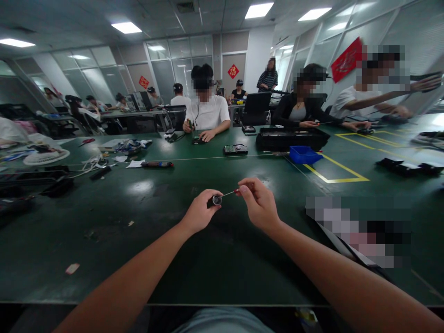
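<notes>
My left hand (202,210) is closed around a small dark cylinder (217,200), whose round, silver-rimmed end faces me. What kind of part it is I cannot make out. Pinched in the fingers of my right hand (258,203) is a thin screwdriver (229,193) with a red handle. Its slim metal shaft points left toward the cylinder, and the tip is close to the rim; whether it touches I cannot tell. Both hands are held above the green tabletop (208,268), near the middle of the view.
Across the table a person (208,113) in white handles a dark part. A hard drive (236,149), a blue tray (305,155) and a long black housing (293,138) lie ahead. An electric screwdriver (157,164) is front left. A blurred-out flat object (357,231) lies right.
</notes>
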Demonstrator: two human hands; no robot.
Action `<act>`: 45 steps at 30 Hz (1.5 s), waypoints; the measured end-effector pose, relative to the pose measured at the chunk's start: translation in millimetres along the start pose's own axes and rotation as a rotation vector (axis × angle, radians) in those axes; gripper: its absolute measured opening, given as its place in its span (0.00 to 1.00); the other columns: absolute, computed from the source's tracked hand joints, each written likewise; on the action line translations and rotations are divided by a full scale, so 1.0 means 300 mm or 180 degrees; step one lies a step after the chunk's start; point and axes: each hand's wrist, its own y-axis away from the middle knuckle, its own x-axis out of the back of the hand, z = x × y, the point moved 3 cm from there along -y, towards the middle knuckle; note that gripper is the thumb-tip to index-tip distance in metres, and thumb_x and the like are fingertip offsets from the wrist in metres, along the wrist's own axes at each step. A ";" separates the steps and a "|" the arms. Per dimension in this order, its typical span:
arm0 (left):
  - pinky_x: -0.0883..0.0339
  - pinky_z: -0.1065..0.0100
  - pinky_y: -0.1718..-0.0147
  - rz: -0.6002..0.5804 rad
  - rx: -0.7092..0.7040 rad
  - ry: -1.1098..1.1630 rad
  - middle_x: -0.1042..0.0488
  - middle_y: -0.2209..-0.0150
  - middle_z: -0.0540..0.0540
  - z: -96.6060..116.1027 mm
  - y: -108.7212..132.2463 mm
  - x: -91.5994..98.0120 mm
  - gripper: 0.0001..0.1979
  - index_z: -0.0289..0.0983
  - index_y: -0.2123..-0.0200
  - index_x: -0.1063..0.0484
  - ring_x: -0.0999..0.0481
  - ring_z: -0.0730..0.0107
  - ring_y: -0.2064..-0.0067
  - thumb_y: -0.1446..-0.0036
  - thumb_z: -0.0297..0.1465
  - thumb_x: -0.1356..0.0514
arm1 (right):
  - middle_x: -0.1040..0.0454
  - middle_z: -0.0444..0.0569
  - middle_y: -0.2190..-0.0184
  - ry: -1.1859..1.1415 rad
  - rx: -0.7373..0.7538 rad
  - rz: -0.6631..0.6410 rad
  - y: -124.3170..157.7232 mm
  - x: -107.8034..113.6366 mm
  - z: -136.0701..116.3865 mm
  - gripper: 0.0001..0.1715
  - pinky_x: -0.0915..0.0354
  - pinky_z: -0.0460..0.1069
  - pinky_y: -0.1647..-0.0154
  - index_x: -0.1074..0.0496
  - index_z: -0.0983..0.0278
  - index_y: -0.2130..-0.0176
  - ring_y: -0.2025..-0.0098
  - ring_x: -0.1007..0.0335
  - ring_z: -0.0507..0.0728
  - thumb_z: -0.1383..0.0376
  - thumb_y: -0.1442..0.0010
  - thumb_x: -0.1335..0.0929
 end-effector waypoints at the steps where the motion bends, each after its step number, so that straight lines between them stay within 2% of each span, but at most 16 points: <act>1: 0.36 0.58 0.44 0.0012 -0.0055 0.0010 0.25 0.51 0.45 -0.002 -0.002 0.002 0.16 0.40 0.53 0.27 0.27 0.61 0.48 0.44 0.24 0.37 | 0.22 0.47 0.66 -0.0002 0.0010 -0.0019 0.002 -0.003 0.000 0.08 0.31 0.51 0.62 0.31 0.60 0.55 0.64 0.22 0.56 0.60 0.32 0.36; 5: 0.38 0.57 0.41 0.0101 0.0047 0.0049 0.25 0.47 0.45 -0.017 -0.003 0.004 0.20 0.41 0.48 0.27 0.28 0.60 0.45 0.44 0.25 0.36 | 0.21 0.48 0.66 0.0182 0.0040 -0.0146 0.001 -0.014 -0.002 0.07 0.31 0.51 0.61 0.32 0.60 0.55 0.63 0.22 0.57 0.61 0.32 0.36; 15: 0.38 0.57 0.40 0.0204 0.0140 0.0032 0.24 0.47 0.46 -0.017 -0.002 0.011 0.20 0.41 0.48 0.25 0.27 0.61 0.44 0.45 0.26 0.34 | 0.22 0.48 0.67 0.0369 0.0034 -0.0077 -0.005 -0.005 0.006 0.07 0.32 0.52 0.62 0.33 0.60 0.57 0.64 0.23 0.57 0.60 0.31 0.38; 24: 0.40 0.55 0.38 0.0087 0.0210 -0.0060 0.25 0.45 0.46 -0.019 -0.003 0.011 0.22 0.44 0.45 0.27 0.28 0.59 0.42 0.44 0.28 0.34 | 0.22 0.47 0.68 0.0506 0.0001 -0.0074 -0.011 -0.004 -0.001 0.09 0.33 0.51 0.62 0.32 0.61 0.59 0.64 0.24 0.56 0.60 0.31 0.38; 29: 0.38 0.56 0.40 0.0214 0.0252 -0.0049 0.24 0.46 0.45 -0.023 -0.004 0.023 0.22 0.41 0.46 0.27 0.27 0.59 0.44 0.45 0.30 0.33 | 0.26 0.44 0.76 0.0894 -0.0069 -0.0067 -0.019 0.004 -0.016 0.16 0.40 0.49 0.73 0.31 0.61 0.70 0.76 0.33 0.53 0.54 0.37 0.32; 32: 0.37 0.54 0.41 0.0221 0.0203 -0.0102 0.23 0.48 0.45 -0.030 -0.005 0.027 0.20 0.41 0.48 0.25 0.26 0.58 0.45 0.44 0.31 0.33 | 0.27 0.43 0.77 0.0907 -0.0076 -0.0055 -0.017 0.004 -0.018 0.18 0.43 0.48 0.76 0.32 0.61 0.72 0.80 0.38 0.51 0.52 0.39 0.31; 38: 0.38 0.53 0.41 0.0158 0.0037 -0.0108 0.24 0.47 0.45 -0.043 -0.002 0.021 0.21 0.44 0.46 0.26 0.27 0.58 0.45 0.45 0.31 0.32 | 0.25 0.45 0.74 0.0854 0.0011 -0.0205 -0.013 -0.002 -0.021 0.14 0.38 0.49 0.73 0.30 0.60 0.68 0.75 0.32 0.53 0.54 0.38 0.31; 42: 0.38 0.54 0.41 0.0173 -0.0018 -0.0146 0.24 0.47 0.45 -0.042 -0.003 0.020 0.21 0.44 0.47 0.25 0.27 0.58 0.44 0.45 0.30 0.32 | 0.23 0.48 0.69 0.0666 0.0115 -0.0369 -0.016 -0.005 -0.024 0.07 0.33 0.51 0.67 0.30 0.60 0.62 0.67 0.26 0.57 0.59 0.37 0.32; 45: 0.38 0.55 0.41 0.0193 -0.0026 -0.0176 0.23 0.48 0.45 -0.042 -0.006 0.020 0.21 0.43 0.48 0.24 0.27 0.59 0.45 0.46 0.29 0.32 | 0.24 0.48 0.66 0.0550 0.0291 -0.0514 -0.016 -0.006 -0.028 0.05 0.32 0.52 0.62 0.30 0.59 0.59 0.64 0.26 0.57 0.64 0.35 0.35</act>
